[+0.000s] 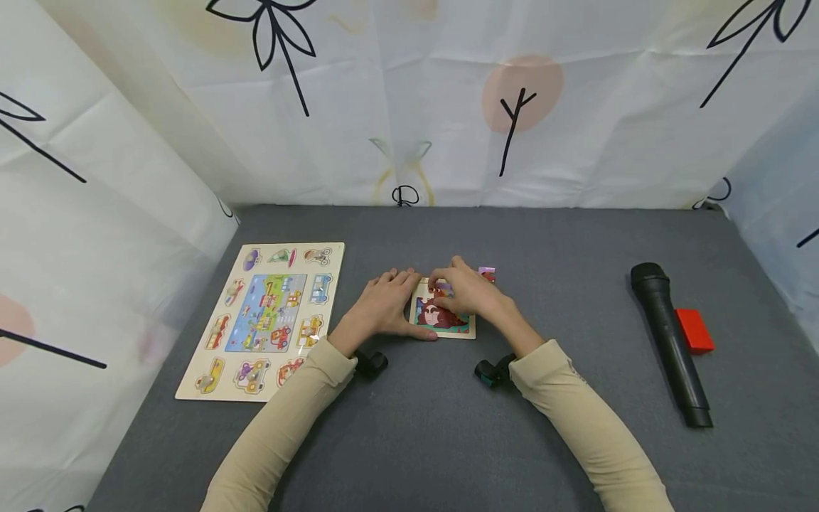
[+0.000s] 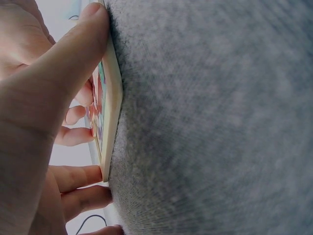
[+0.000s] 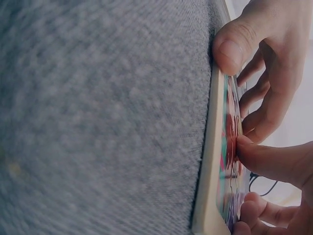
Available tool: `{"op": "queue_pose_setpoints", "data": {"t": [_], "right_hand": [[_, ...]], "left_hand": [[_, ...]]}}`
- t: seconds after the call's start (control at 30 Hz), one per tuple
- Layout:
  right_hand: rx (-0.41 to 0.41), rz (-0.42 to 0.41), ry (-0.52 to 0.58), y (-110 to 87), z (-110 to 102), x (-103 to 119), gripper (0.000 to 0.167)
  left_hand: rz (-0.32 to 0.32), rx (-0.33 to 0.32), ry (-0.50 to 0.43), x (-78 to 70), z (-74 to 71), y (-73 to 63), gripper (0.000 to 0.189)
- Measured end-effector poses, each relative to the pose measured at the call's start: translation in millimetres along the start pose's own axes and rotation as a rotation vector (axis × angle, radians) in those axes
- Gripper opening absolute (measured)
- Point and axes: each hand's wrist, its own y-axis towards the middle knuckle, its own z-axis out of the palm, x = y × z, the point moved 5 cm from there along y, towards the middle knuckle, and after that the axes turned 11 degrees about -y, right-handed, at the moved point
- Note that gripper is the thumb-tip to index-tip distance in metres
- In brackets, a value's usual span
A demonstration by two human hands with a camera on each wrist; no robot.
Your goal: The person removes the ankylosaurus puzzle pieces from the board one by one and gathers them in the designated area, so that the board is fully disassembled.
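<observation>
A small wooden jigsaw puzzle [image 1: 441,316] with a red-haired figure lies flat on the grey table. My left hand [image 1: 387,306] rests at its left side, fingers fairly straight, thumb along the near edge. In the left wrist view the thumb [image 2: 78,44] and the index fingertip meet the pale tray rim [image 2: 113,98]. My right hand [image 1: 470,290] is over the puzzle's upper right part. Its thumb [image 3: 259,156] and curled fingertips touch a puzzle piece on the picture surface, partly hidden by the hand. A loose purple-and-red puzzle piece [image 1: 488,273] lies just beyond the right hand.
A large wooden puzzle board [image 1: 192,387] with vehicle pictures lies to the left, partly under the left forearm. On the right are a black microphone [image 1: 672,348] and a red block [image 1: 694,331] beside it. White patterned cloth [image 1: 441,107] stands behind the table.
</observation>
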Motion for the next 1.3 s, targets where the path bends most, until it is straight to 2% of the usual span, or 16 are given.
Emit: {"op": "queue_pose_setpoints", "data": {"t": [0.37,1.0,1.3], "right_hand": [[0.010,0.018,0.001,-0.5,0.5,-0.6,0.026],[-0.041,-0.033,0.012,-2.5,0.8,-0.7,0.026],[-0.025,-0.032,-0.022,-1.3,1.8,0.2,0.029]], "left_hand": [[0.012,-0.006,-0.008,-0.8,-1.6,-0.9,0.118],[0.015,-0.010,-0.005,0.2,0.4,-0.2,0.119],[0.015,-0.011,-0.003,1.1,0.9,0.2,0.119]]}}
